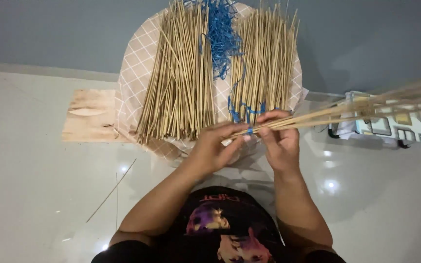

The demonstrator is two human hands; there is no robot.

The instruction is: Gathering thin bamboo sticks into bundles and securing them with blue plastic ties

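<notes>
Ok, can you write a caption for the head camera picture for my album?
Both hands, left hand and right hand, hold thin sticks tied with blue string, above two stick piles.

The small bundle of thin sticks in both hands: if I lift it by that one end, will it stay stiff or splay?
The stick bundle probably stays fairly stiff but light: the sticks run straight out past the right hand. The far ends look fanned, so they may splay. Only the left hand and blue string gather them, so single sticks could slip.
</notes>
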